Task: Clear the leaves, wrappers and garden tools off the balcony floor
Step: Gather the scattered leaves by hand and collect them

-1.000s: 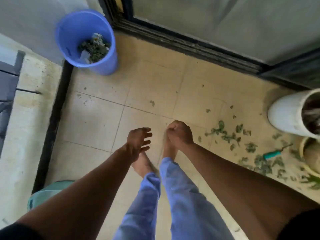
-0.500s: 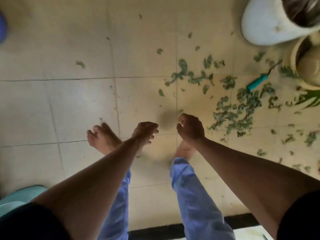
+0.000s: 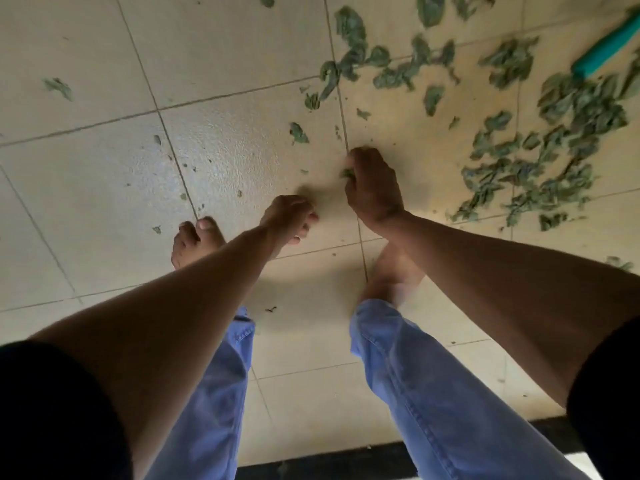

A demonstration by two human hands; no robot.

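Leaves (image 3: 540,157), wilted dull green, litter beige tiles; right hand (image 3: 372,188) pinches one scrap, left hand (image 3: 287,216) loosely curled, empty.

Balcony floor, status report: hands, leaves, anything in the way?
Right hand gripping a leaf scrap; left hand loosely curled, empty. Leaves scattered on tiles, mostly right. Teal tool handle among them. Nothing blocking.
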